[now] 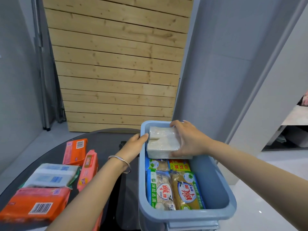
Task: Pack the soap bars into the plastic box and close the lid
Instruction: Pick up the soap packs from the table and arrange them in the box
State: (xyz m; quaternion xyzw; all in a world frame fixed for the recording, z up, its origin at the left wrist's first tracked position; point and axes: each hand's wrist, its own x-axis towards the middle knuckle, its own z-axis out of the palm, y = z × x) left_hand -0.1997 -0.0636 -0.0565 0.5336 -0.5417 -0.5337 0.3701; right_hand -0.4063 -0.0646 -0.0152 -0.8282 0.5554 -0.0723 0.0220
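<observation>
- Two wrapped soap bars lie side by side at the near end of the blue plastic box (216, 184): a green-edged pack (160, 190) on the left and a yellow-brown pack (186, 190) on the right, touching each other.
- On the dark round table (106, 139) left of the box, an orange pack with a barcode (33, 204) lies nearest, with a pale blue-and-white pack (51, 175) just beyond it.
- A pink-orange pack (87, 169) stands tilted on its edge beside the left forearm, and another orange pack (75, 151) lies farther back on the table.
- Deeper in the box, a second green-edged pack (157, 164) and a yellow pack with red characters (179, 165) sit partly under the raised bars.
- The left hand (133, 145), a silver bangle (120, 161) on its wrist, reaches to the box's left wall, fingertips touching the white bars; whether it grips them I cannot tell.
- The right hand (186, 139) clasps a clear-wrapped block of white soap bars (162, 142) from the right, thumb at the near edge, fingers over the far edge, holding it over the far end of the box.
- Behind stands a panel of pale wooden slats (116, 55) against grey walls.
</observation>
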